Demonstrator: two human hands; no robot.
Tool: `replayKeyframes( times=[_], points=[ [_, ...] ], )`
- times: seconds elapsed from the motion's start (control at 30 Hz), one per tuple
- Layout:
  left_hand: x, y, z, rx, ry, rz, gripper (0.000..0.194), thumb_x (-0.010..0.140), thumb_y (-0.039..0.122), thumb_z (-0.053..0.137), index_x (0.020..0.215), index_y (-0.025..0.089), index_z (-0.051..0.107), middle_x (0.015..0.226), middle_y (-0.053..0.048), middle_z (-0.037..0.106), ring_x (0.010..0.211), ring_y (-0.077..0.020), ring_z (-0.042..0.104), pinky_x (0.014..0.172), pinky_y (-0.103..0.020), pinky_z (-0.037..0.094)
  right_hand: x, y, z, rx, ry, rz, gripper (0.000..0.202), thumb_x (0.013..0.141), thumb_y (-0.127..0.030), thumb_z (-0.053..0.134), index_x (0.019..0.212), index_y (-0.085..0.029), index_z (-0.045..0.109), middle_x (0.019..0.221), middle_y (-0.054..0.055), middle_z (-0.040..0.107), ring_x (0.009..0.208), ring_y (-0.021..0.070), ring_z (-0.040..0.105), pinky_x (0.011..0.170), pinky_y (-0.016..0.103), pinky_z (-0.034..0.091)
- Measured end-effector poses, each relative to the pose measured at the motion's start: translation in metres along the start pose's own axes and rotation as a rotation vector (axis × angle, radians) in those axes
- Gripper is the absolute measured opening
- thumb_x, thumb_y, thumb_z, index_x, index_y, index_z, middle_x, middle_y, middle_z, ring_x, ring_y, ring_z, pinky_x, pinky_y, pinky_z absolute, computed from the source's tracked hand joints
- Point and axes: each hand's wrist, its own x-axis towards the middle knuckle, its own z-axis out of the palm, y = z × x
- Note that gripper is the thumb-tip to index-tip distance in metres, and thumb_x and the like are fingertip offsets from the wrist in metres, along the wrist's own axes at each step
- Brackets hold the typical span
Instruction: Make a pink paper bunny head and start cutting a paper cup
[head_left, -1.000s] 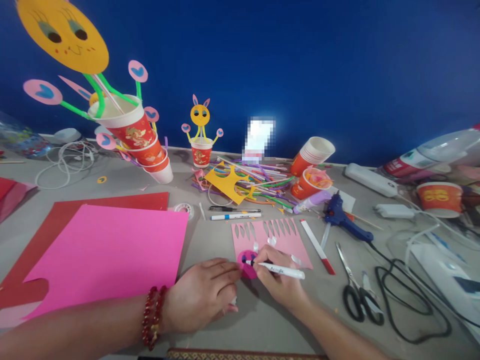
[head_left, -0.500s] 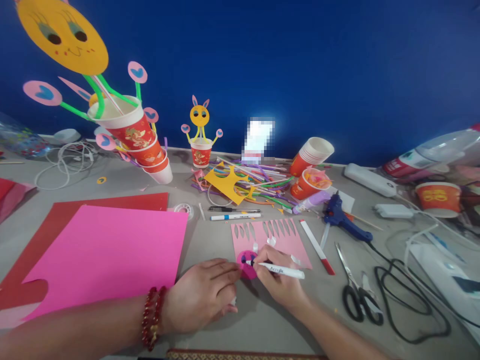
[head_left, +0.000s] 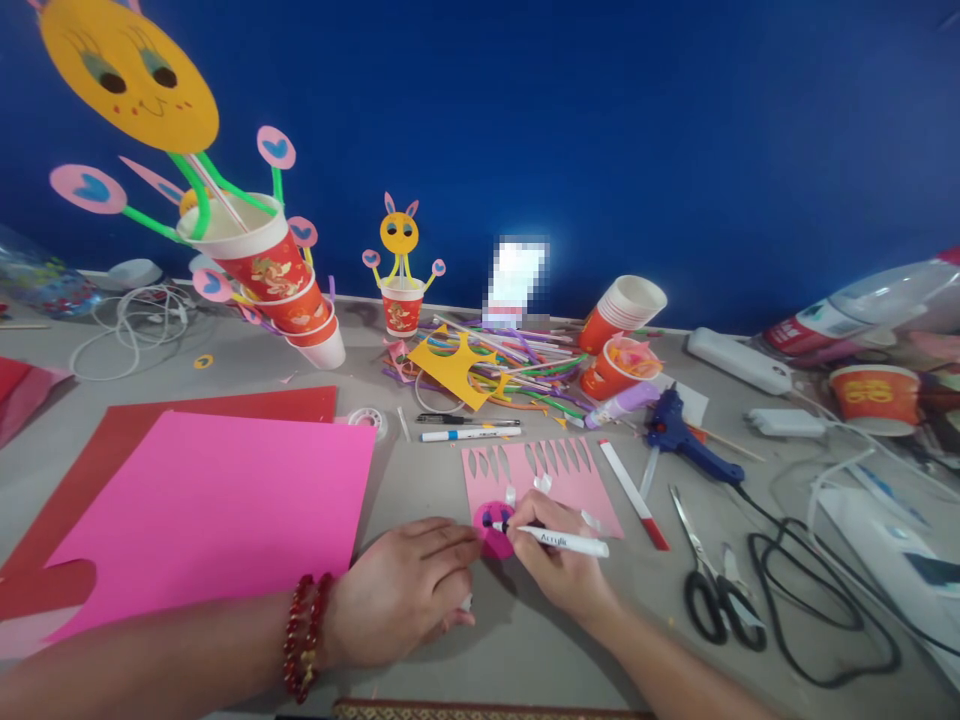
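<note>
1. A white Acrylic marker was held in the right hand, its shaft pinched by the grip and slanted, with the tip at a dark mark on the bright pink disc.
2. The disc was placed at the near left edge of the slotted pale pink sheet, which it overlapped, between the two hands on the desk.
3. The left hand was laid palm down, its fingers kept close together and their tips brought to the disc's left edge; whether anything was pinched by its thumb could not be told.
4. A red beaded bracelet was worn on the left wrist.
5. Beyond the pale sheet, a blue-banded marker and a black pen were laid side by side.
6. To the right, a red-capped marker, black-handled scissors and a blue glue gun were spread out.
7. At left, a large bright pink sheet was laid partly over a red sheet.
</note>
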Motion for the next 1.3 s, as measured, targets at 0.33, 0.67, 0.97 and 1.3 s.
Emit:
replayKeyframes(
  times=[0.33,0.67,0.97,1.3],
  points=[
    [-0.0014,-0.0012,0.0024,0.007,0.008,-0.002,0.018,0.095,0.03,0.053,0.096,0.014,0.061,0.127,-0.009,0.063,0.125,-0.0191,0.053,0.111,-0.034,0.039,-0.0009,0.0009,-0.0006,-0.004,-0.007,0.003,0.018,0.079,-0.011,0.048,0.065,-0.021,0.053,0.058,-0.004,0.051,0.048,0.0107,0.043,0.047,0.023,0.033],
    [-0.0016,-0.0008,0.0022,0.004,0.011,-0.002,0.018,0.094,0.031,0.053,0.097,0.014,0.061,0.126,-0.009,0.064,0.125,-0.0192,0.053,0.11,-0.034,0.04,0.0007,-0.0038,-0.0006,-0.018,-0.026,0.01,0.017,0.078,-0.011,0.048,0.065,-0.021,0.053,0.057,-0.003,0.052,0.048,0.0111,0.044,0.048,0.023,0.033],
    [-0.0017,-0.0009,0.0026,-0.019,0.006,-0.008,0.016,0.094,0.028,0.053,0.098,0.014,0.061,0.127,-0.011,0.064,0.125,-0.0202,0.053,0.11,-0.035,0.04,0.0001,-0.0034,-0.001,-0.01,-0.046,0.019,0.018,0.078,-0.01,0.048,0.066,-0.021,0.053,0.057,-0.004,0.052,0.049,0.011,0.044,0.049,0.023,0.033],
    [-0.0031,-0.0008,0.0031,-0.001,0.008,-0.005,0.018,0.094,0.029,0.053,0.097,0.014,0.061,0.128,-0.01,0.063,0.126,-0.0197,0.052,0.11,-0.034,0.039,0.0003,-0.0022,-0.0004,-0.004,-0.039,-0.001,0.018,0.079,-0.009,0.047,0.066,-0.02,0.053,0.057,-0.004,0.052,0.049,0.0106,0.044,0.049,0.023,0.033]
  ],
)
